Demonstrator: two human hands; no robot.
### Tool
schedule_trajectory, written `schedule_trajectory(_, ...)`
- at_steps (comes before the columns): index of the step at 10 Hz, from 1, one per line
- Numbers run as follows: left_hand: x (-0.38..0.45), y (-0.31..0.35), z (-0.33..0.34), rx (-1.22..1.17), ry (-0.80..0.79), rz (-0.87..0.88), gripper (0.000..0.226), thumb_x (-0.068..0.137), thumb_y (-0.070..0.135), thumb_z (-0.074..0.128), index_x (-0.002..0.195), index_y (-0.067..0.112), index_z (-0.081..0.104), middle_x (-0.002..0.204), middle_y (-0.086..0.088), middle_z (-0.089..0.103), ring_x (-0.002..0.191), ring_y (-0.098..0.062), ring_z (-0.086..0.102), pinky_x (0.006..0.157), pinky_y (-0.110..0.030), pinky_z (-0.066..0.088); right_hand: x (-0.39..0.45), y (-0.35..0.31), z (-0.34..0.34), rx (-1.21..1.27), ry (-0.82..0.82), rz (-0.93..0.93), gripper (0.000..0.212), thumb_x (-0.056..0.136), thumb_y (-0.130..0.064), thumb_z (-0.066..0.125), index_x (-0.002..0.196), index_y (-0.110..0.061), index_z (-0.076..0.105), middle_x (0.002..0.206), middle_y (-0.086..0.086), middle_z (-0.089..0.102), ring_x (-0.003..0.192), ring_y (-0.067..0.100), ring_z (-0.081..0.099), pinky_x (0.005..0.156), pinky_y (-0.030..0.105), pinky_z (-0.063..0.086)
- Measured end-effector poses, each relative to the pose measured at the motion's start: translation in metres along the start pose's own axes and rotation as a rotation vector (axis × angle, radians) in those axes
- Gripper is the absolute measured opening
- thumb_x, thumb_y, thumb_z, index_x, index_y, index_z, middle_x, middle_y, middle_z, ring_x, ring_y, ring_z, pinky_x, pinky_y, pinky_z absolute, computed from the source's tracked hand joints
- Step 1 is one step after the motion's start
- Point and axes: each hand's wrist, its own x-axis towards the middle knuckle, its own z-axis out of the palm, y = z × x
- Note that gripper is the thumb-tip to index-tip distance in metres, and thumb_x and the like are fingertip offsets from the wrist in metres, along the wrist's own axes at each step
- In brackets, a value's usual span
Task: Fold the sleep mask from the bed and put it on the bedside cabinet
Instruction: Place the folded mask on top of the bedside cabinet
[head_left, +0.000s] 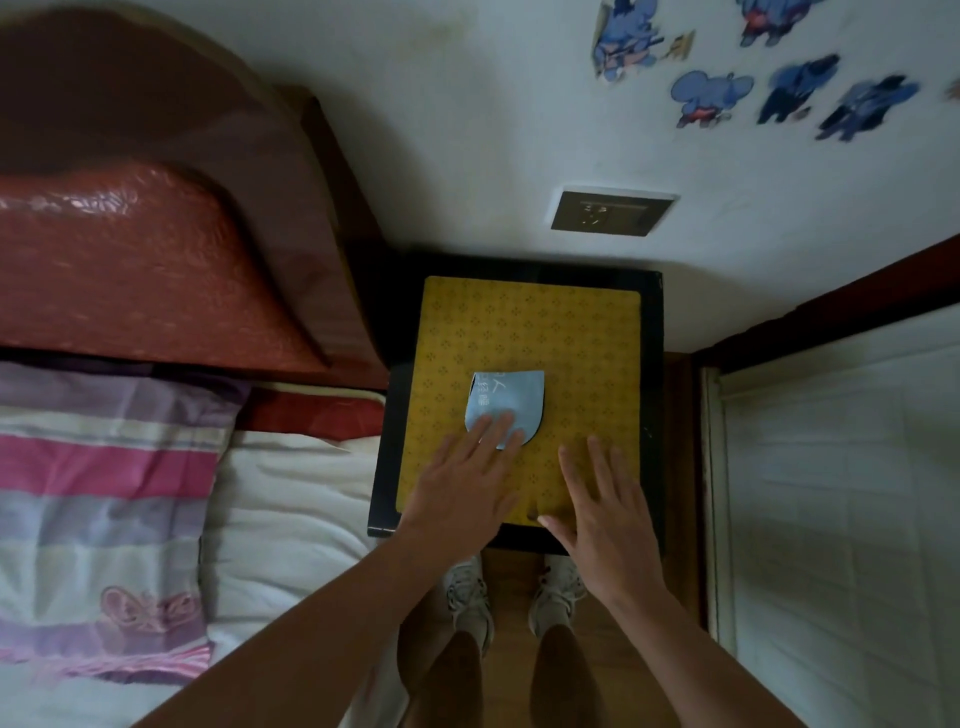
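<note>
- Where the yellow mat (530, 332) covers the bedside cabinet (652, 395), we find the folded sleep mask (511, 397).
- Our left hand (462, 488) presses it, fingers (485, 431) spread.
- Our right hand (605, 512) lies flat beside, fingers spread.

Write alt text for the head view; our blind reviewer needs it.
A folded light-blue sleep mask lies on the yellow-topped bedside cabinet, the left hand flat with fingertips on it. The open right hand is beside it; a bed is at left.
</note>
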Motion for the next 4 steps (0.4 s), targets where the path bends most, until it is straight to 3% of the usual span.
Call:
schedule_trajectory(2,0.013,0.010,-0.006,0.009,-0.047,-0.013,0.070,0.103,0.051,0.028,0.157,0.021,-0.006,0.169,-0.005,-0.012,0.155,-0.024,-0.008,0.124,-0.049,0.012,0.000,0.000,-0.001,0.006,-0.052,0.004,0.093,0.088,-0.069,0.046,0.159,-0.030,0.000,0.169,0.010,-0.001,0.155,0.033,0.003,0.123,0.053,0.023)
schedule_trajectory(3,0.009,0.010,-0.017,0.001,-0.040,-0.041,0.070,0.102,0.050,0.031,0.157,0.022,0.000,0.169,-0.005,-0.006,0.156,-0.024,-0.001,0.123,-0.050,0.016,0.004,0.000,-0.011,0.060,-0.129,0.008,0.093,0.089,-0.071,0.043,0.156,-0.034,-0.010,0.169,0.007,-0.011,0.155,0.032,-0.004,0.123,0.050,0.019)
schedule_trajectory(4,0.007,0.012,-0.044,-0.022,-0.023,-0.053,0.068,0.102,0.049,0.033,0.158,0.024,0.004,0.170,-0.005,-0.001,0.156,-0.025,0.003,0.123,-0.053,0.018,0.007,0.003,-0.039,0.122,-0.155,0.029,0.089,0.090,-0.069,0.044,0.156,-0.036,-0.007,0.170,0.007,-0.001,0.155,0.033,0.001,0.120,0.049,0.026)
